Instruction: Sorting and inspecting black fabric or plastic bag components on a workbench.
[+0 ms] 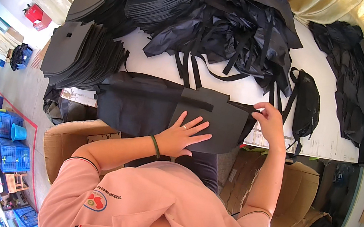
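A dark grey panel (pixel 228 126) with a notched top edge lies on a long piece of black fabric (pixel 140 102) along the table's near edge. My left hand (pixel 184 134) rests flat on the panel, fingers spread, with a ring and a dark green bracelet showing. At the panel's right end, my right hand (pixel 269 122) pinches the edge of the black fabric between thumb and forefinger. The panel covers part of the fabric.
Stacks of grey panels (pixel 70 49) stand at the left of the white table (pixel 327 106). A heap of black fabric and straps (pixel 234 31) lies behind, a mesh pouch (pixel 306 105) and more black pieces (pixel 359 90) at the right. Open cardboard boxes (pixel 296 195) sit below.
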{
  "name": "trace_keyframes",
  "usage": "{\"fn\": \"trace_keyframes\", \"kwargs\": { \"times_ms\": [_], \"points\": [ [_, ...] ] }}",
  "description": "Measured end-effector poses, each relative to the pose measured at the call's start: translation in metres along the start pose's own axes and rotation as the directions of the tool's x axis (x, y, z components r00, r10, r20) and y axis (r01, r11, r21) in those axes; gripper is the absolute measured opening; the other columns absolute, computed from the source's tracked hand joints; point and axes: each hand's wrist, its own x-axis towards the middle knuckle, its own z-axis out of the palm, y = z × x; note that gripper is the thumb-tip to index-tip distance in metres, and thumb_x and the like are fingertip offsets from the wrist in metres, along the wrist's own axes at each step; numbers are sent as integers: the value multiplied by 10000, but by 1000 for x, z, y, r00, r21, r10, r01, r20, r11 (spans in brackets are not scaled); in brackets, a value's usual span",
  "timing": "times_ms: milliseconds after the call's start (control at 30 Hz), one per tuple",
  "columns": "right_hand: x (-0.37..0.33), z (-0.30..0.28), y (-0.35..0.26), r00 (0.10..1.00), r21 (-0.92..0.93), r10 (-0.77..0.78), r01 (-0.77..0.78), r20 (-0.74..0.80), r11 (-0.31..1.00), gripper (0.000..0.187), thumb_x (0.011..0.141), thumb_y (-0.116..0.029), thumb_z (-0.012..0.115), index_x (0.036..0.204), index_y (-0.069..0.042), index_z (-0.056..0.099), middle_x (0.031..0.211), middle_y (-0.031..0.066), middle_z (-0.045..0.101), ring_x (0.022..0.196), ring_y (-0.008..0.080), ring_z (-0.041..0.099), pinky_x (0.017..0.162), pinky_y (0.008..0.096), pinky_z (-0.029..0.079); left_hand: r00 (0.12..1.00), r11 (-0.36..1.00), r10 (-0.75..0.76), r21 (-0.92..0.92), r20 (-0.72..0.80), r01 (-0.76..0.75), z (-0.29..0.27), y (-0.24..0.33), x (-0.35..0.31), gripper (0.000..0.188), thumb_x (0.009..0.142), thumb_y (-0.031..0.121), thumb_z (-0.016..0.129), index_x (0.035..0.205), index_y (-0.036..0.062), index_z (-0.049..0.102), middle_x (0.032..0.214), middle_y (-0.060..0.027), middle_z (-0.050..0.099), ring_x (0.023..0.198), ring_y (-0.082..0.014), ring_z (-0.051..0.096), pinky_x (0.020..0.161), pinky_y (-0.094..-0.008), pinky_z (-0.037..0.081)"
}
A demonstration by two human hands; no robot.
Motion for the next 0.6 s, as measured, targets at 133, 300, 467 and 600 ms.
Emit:
{"fn": "trace_keyframes", "kwargs": {
  "times_ms": [133,300,467,600],
  "points": [
    [-6,4,17,994,-48,103,-101,28,994,231,782,-89,749,1003,-65,688,728,82,622,678,202,593,642,334,477,1000,1000,-4,5,-18,4,6,0,6,921,740,268,819,1521,253,332,1616,-87,220,1501,-321,173,1152,-672,97],
    [31,-3,8,994,-245,99,-108,-47,963,245,793,-194,760,997,-81,686,819,139,688,766,303,664,712,404,511,999,996,-45,77,-25,47,1,4,7,900,759,299,799,1523,256,325,1610,-100,229,1495,-318,193,1141,-680,115],
    [107,12,11,945,-235,-202,142,-257,962,249,819,-233,756,975,-58,672,834,139,683,785,328,663,743,431,518,999,993,-27,118,-34,31,6,2,9,901,772,362,780,1532,258,306,1610,-102,229,1496,-318,192,1135,-689,113],
    [150,61,-24,895,-401,-411,316,-176,860,448,798,-381,772,1125,-107,634,1011,127,632,993,322,624,828,416,512,999,994,-42,99,-10,43,6,3,6,903,785,430,761,1538,257,295,1614,-107,219,1500,-321,179,1139,-691,94]
  ]
}}
